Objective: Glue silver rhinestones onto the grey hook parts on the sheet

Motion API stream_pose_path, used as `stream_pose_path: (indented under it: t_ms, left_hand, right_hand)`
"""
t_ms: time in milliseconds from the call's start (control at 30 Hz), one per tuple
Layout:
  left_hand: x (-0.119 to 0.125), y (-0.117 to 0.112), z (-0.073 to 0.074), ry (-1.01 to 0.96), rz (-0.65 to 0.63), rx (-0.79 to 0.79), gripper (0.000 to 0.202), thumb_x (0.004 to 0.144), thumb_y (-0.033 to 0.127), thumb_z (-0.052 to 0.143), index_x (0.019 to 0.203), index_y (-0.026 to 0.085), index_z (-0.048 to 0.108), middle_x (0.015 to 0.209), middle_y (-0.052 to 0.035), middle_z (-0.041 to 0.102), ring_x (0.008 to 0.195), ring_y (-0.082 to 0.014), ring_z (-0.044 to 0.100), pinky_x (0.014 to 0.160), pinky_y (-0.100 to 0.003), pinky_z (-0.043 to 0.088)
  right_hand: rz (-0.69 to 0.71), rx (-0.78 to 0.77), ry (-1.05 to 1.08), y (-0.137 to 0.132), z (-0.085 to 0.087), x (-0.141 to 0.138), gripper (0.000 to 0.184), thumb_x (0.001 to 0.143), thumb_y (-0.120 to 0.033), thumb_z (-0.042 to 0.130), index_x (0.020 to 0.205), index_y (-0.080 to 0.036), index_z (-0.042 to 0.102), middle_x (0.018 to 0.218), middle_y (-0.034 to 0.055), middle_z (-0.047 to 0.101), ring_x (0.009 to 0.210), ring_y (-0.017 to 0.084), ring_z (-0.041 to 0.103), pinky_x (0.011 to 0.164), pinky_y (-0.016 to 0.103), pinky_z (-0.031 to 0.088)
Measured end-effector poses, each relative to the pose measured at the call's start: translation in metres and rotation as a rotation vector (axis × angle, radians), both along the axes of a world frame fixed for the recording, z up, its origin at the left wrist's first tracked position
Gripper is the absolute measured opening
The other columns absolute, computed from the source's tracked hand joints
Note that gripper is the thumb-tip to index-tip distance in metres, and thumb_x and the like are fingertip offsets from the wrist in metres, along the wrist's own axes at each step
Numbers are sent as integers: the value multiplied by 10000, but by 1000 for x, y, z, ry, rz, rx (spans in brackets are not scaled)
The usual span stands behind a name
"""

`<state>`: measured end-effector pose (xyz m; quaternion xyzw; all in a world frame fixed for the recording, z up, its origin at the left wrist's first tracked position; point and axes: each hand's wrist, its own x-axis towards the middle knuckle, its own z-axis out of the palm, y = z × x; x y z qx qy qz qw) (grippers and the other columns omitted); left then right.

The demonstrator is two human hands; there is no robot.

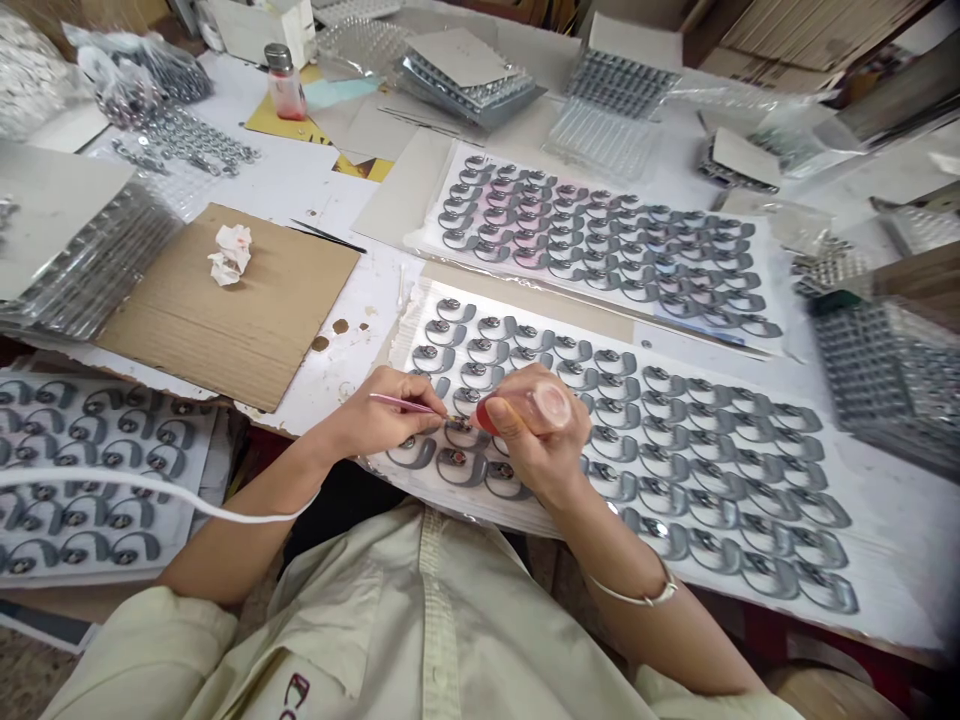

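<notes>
My left hand (382, 415) pinches a thin pink stick (401, 403) whose tip touches a small grey metal piece (459, 428) on the near sheet. My right hand (536, 440) is wrapped round a small clear bottle with a red tip (525, 408), tilted so the tip points at the same piece. Both hands hover over the lower left corner of a white sheet (862, 480) that carries rows of several grey hook-shaped pieces with round metal centres.
A second filled sheet (757, 230) lies behind, a third (202, 440) at the near left. A brown cardboard (285, 300) holds a crumpled tissue (229, 254). A pink bottle (285, 85), stacked plastic trays (82, 270) and bags of metal parts (142, 75) stand at the back.
</notes>
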<state>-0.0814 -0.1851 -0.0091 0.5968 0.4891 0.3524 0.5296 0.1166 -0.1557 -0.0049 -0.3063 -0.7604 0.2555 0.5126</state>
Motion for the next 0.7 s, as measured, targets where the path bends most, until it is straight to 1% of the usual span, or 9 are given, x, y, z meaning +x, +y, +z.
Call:
stream_pose_path:
  t_ms: [100,167,233,300,400,500,600,633,700]
  left_hand:
    - [1,0,0,-13,-6,-5,46,748,130,675,762,107,713,628,-20,655,525,-78,532,457,-150,390]
    - [2,-1,0,-10,-9,-5,52,748,133,673,768,109,714,624,-21,653,521,-78,530,446,-146,385]
    - [3,-2,1,-7,-8,-20,60,746,137,670,772,111,717,610,-16,644,507,-74,523,435,-142,377]
    - [1,-3,3,1,13,-56,68,746,148,672,777,113,721,604,-14,641,498,-72,523,431,-140,379]
    - [-9,1,12,6,60,-88,87,746,185,695,790,114,721,620,-22,658,495,-79,543,430,-145,406]
    - [-19,10,25,4,61,-40,128,756,233,706,800,113,714,591,-21,659,460,-86,546,406,-153,415]
    - [-17,20,34,121,75,109,102,763,226,710,789,127,718,657,-33,698,535,-106,610,450,-155,444]
    - [-14,22,34,177,69,179,83,769,213,708,791,134,720,697,-38,715,574,-114,634,476,-158,458]
    - [-7,26,31,267,8,355,56,795,185,684,813,144,718,739,-40,729,613,-122,658,517,-169,480]
  right_hand:
    - [-65,-119,224,5,10,7,171,853,-292,661,707,-215,616,629,-7,596,533,129,561,466,282,431]
    - [-177,-265,423,10,23,18,230,863,-401,640,719,-222,618,602,-12,570,451,121,541,356,261,349]
    - [-265,-458,538,17,36,35,290,827,-502,649,756,-221,635,624,6,559,449,147,570,303,265,292]
    - [-239,-580,555,23,47,54,303,827,-521,632,777,-223,644,630,27,544,473,166,591,301,268,263]
    - [-232,-590,552,29,56,77,242,832,-436,619,717,-226,650,645,51,541,518,189,608,311,277,249]
    - [-233,-534,513,33,60,87,205,817,-348,614,669,-216,668,634,69,560,562,221,633,319,287,277]
    - [-198,-509,487,42,61,86,217,813,-356,635,681,-193,688,624,75,588,574,225,658,324,284,331]
    - [-173,-517,487,45,60,82,231,800,-381,659,681,-186,685,618,71,594,563,219,663,318,276,341]
    - [-115,-549,488,52,58,73,267,760,-433,714,677,-184,663,606,55,605,542,210,672,299,254,357]
